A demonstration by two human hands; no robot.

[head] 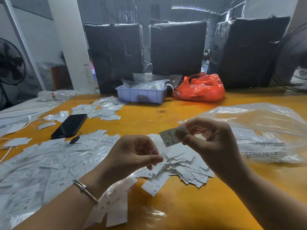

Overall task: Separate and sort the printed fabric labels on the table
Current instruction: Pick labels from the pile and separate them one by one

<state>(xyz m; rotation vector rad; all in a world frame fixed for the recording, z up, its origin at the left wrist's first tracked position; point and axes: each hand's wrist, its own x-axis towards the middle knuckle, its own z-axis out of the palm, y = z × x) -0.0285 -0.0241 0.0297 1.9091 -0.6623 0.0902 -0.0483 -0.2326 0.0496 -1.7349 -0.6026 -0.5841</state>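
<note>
Pinching an XL label (169, 137), the right hand (209, 138) hovers above the desk (149, 120); at eight o'clock, the left hand (132, 153) has fingers (154, 158) curled, seemingly empty.

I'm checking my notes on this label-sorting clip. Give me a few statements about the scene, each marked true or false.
1. The right hand pinches a label marked XL. True.
2. The phone lies inside the blue tray. False: it lies on the table, left of the tray.
3. A bracelet sits on the left wrist. True.
4. The orange bag is left of the tray. False: it is to its right.
5. The left hand presses flat on the pile. False: its fingers are curled above it.
</note>
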